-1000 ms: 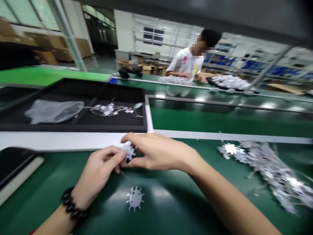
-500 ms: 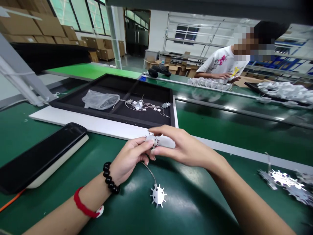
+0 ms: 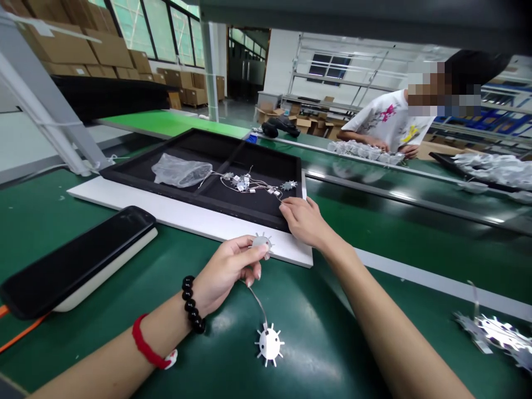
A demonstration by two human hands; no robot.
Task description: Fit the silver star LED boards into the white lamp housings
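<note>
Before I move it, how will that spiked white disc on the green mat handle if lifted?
The spiked disc looks thin and flat, so probably light and unlikely to roll. Its fine wire, running to the disc in the left hand, seems flexible, so it may swing. The narrow spikes could bend.

- Daylight's pouring in through the windows way beyond the left hand
- Glare's spreading across the green bench mat below the right hand
- Frame edges are bending hard, wide-angle style
</note>
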